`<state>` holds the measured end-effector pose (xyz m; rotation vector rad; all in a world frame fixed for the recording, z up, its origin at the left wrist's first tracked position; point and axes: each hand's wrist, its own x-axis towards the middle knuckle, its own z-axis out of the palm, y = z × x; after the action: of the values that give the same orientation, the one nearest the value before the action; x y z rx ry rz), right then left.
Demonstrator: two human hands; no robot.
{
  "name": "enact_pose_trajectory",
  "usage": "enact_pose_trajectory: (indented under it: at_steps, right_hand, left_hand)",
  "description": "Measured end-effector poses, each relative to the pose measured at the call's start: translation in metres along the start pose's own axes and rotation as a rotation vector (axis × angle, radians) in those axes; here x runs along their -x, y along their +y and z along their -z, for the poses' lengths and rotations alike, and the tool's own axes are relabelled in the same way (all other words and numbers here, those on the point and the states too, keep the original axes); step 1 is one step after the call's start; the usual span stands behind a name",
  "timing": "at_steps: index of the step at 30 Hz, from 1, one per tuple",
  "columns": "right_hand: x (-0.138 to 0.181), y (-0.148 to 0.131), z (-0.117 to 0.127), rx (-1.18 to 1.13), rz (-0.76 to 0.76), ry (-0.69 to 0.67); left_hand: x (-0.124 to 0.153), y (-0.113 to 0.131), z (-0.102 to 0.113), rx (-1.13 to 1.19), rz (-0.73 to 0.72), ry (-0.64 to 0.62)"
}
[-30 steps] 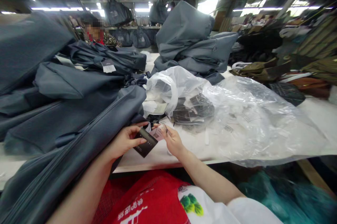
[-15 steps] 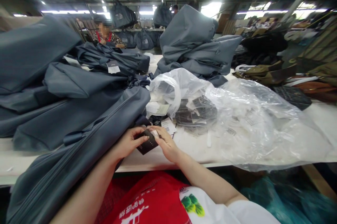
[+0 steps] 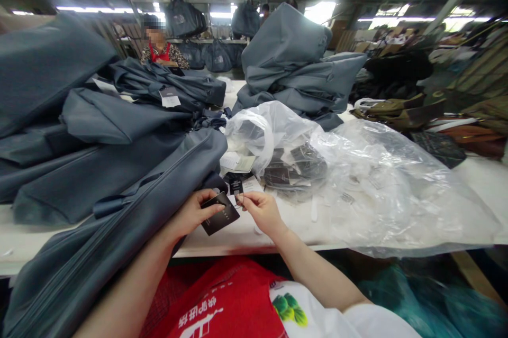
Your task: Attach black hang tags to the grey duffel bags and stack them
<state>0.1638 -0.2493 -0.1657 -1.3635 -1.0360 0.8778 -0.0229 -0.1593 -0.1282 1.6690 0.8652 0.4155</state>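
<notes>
The left hand (image 3: 192, 217) is pinching a tag (image 3: 222, 220), the right hand (image 3: 266, 215) seemingly its cord (image 3: 239, 204), apparently unfinished. More tags (image 3: 278, 175) are seemingly waiting in plastic (image 3: 291, 117).

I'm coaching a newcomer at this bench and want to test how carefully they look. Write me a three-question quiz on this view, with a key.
1. Which hand holds the black card?
2. True or false: the long bag closest to the camera is bright yellow.
3. What lies on the table to the right of the right hand?
a) scissors
b) clear plastic
c) a cardboard box

Key: 1. The left hand. 2. False; it is grey-blue. 3. b.
</notes>
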Motion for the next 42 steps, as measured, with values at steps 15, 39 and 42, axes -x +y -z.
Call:
enact_pose_trajectory:
  at_steps: [15,39,42]
  right_hand:
    - [-0.028,-0.035,0.048,-0.922,-0.117,-0.022]
    - [-0.010,-0.022,-0.025,-0.362,-0.125,-0.253]
    - [-0.011,-0.024,-0.028,-0.519,-0.155,-0.227]
  left_hand:
    - [0.001,-0.002,-0.001,0.119,0.048,-0.169]
    - [0.000,0.005,-0.033,0.094,-0.174,-0.020]
    - [0.001,0.003,-0.045,0.061,-0.123,0.178]
